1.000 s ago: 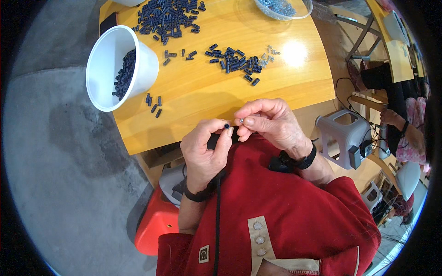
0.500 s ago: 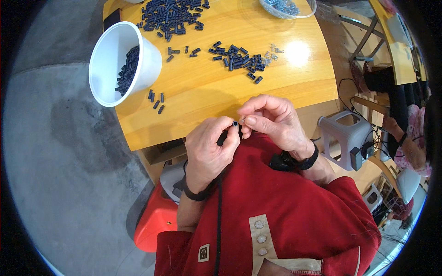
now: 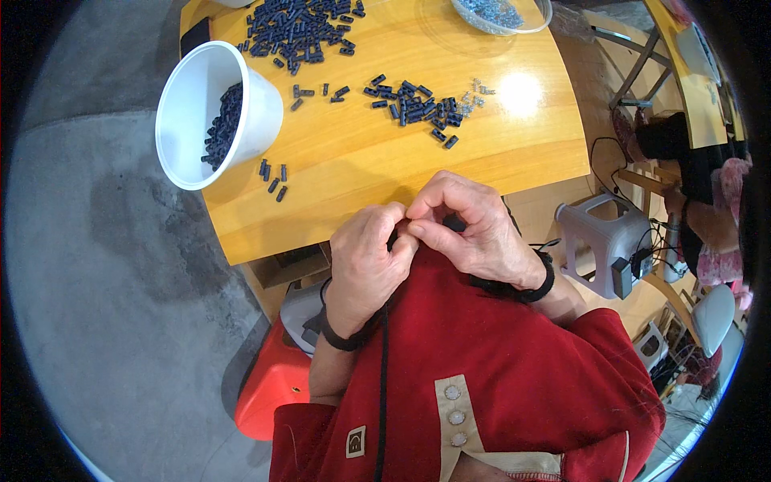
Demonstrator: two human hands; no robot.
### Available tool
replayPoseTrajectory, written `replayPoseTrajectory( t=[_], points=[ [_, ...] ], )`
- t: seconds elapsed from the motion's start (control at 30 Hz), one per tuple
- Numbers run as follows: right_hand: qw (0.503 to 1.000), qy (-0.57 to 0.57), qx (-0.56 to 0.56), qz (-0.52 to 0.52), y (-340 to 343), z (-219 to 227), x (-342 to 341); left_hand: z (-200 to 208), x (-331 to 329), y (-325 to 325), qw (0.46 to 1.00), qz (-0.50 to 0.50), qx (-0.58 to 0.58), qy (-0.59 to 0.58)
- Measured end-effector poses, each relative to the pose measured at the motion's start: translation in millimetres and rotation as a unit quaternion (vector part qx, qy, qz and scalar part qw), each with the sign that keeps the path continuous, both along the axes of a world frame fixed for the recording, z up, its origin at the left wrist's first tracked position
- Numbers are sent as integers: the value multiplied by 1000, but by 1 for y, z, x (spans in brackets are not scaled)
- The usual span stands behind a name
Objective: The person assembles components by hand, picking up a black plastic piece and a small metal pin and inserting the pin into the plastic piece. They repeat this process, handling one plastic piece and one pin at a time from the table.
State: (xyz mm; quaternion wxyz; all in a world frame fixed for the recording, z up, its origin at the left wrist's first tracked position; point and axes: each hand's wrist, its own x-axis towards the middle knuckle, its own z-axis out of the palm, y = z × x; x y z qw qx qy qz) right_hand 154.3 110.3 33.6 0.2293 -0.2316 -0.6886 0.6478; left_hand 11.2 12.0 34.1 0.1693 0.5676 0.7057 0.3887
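My left hand (image 3: 368, 255) is closed in front of the table edge, its thumb and forefinger pinching a small black tube that the fingers now almost wholly hide. My right hand (image 3: 474, 229) meets it, thumb and forefinger pressed together at the tube's end. The tiny silvery piece it was pinching is covered by the fingertips. Beyond the hands lies a small heap of black tubes (image 3: 418, 104), with a few tiny silvery pieces (image 3: 478, 92) at its right side. Several loose black tubes (image 3: 273, 183) lie beside the white bucket.
A white plastic bucket (image 3: 269, 120) with black tubes inside stands at the table's left edge. A large pile of black tubes (image 3: 297, 32) and a clear bowl (image 3: 526, 28) of bluish silvery pieces are farther back. To the right are a grey stool (image 3: 598, 233), cables and another person.
My right hand has moved slightly left and its fingertips now touch those of my left hand. The tube's open end and the silvery piece have gone out of sight. My left hand barely moved.
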Motion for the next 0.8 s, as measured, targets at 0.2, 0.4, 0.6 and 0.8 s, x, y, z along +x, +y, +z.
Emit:
replayPoseTrajectory(
  t=[0.2, 0.4, 0.6, 0.8],
  points=[
    [998, 0, -32, -47, -3, -11, -2, -5, -2, 0, 996, 23, 20, -87],
    [990, 53, -121, -50, -4, -15, -3, -4, -3, 2, 992, 19, 49, -112],
    [970, 111, -216, -15, 4, -15, 3, 1, -2, -5, 980, 35, 9, -195],
    [967, 78, -240, -24, 7, -14, 10, 0, -4, -7, 976, 35, -19, -214]
  ],
)
